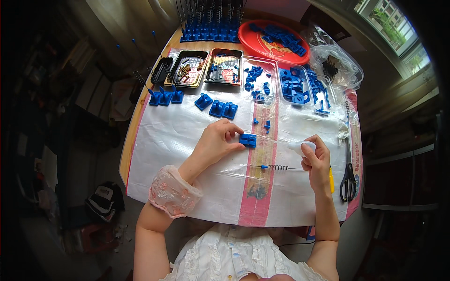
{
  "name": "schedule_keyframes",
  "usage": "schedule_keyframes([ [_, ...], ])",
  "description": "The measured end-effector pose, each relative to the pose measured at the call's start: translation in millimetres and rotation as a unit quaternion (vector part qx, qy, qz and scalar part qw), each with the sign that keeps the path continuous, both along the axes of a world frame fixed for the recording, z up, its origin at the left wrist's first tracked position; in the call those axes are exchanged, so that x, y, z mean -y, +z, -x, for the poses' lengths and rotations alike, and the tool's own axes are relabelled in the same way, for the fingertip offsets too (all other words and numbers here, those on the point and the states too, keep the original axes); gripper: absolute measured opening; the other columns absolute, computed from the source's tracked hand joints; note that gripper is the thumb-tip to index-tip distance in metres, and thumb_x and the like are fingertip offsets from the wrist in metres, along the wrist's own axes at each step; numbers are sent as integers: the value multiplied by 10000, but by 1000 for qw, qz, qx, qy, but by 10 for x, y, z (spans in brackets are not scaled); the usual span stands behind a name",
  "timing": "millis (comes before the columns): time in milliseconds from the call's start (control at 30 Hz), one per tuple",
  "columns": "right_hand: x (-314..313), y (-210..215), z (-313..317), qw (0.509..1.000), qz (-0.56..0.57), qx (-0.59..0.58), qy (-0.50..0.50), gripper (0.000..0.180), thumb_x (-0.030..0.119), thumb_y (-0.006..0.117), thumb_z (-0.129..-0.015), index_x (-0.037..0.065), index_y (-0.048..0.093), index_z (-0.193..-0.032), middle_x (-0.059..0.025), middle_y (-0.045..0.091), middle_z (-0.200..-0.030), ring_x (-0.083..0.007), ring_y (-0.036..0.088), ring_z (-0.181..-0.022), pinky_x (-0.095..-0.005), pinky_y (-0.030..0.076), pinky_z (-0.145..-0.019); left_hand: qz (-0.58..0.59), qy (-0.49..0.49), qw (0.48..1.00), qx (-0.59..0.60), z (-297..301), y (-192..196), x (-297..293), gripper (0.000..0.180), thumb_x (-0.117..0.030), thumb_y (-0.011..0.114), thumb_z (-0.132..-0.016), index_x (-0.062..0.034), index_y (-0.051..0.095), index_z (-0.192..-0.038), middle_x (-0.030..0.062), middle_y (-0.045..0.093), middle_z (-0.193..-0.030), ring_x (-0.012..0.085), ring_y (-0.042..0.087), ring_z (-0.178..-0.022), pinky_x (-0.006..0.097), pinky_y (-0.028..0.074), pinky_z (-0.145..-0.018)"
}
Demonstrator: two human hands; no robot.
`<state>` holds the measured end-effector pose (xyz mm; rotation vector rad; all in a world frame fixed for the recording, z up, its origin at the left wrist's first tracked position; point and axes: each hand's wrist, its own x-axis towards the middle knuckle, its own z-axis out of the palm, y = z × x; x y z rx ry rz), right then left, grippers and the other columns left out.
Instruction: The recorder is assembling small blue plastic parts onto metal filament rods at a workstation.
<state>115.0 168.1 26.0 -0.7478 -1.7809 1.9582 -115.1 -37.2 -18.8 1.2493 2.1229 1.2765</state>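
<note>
My left hand (212, 144) pinches a small blue plastic block (248, 140) between thumb and fingertips at the middle of the table. My right hand (318, 161) is closed around a small white squeeze bottle (300, 147), its tip pointing left toward the block, the two apart. Just below lies a thin wire with a coiled spring (278, 167) and a blue tip piece (264, 166), its right end reaching near my right hand. Two small blue pieces (267, 125) rest beyond the block. Three blue assembled blocks (217, 108) stand farther back.
Black trays (189, 69) with metal parts and clear trays (294, 84) with blue parts line the back, before a red basin (243, 40) and rows of spring-topped blue pieces (211, 33). Black scissors (348, 182) and a yellow-handled tool (331, 180) lie at right.
</note>
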Motion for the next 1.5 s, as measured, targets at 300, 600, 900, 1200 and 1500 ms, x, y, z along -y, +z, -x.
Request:
schedule_keyframes([
  [300,19,62,21,1000,-19,2,-6,182,195,703,-988,74,567,-985,71,486,-683,10,314,-515,-212,213,-450,-4,-3,1000,5,9,-4,1,358,-99,919,-726,-66,793,-1059,31,639,-882,119,567,-740,266,509,-691],
  [600,27,92,34,1000,-26,-2,-6,173,186,698,-985,73,566,-982,73,487,-687,17,314,-515,-204,214,-451,-5,-2,1000,1,8,-12,2,358,-101,916,-726,-68,793,-1060,38,645,-897,122,574,-744,269,515,-695],
  [900,34,102,37,1000,-27,-2,-6,176,187,700,-985,75,564,-983,78,474,-688,17,316,-518,-204,210,-453,-3,-1,1000,0,9,-21,-1,354,-104,916,-725,-70,794,-1055,41,649,-889,125,580,-746,271,516,-699],
  [1200,31,101,37,1000,-23,-6,-1,172,182,698,-990,74,564,-985,84,455,-674,13,301,-512,-216,199,-454,-4,-1,1000,4,10,-15,-1,359,-104,919,-721,-68,793,-1055,40,650,-887,127,585,-747,270,516,-705],
  [1500,32,113,48,1000,-28,-2,-3,177,185,701,-990,77,563,-967,90,429,-630,12,299,-493,-217,196,-449,-4,1,1000,2,4,-11,-2,367,-103,928,-714,-67,793,-1053,35,649,-880,127,585,-746,270,515,-705],
])
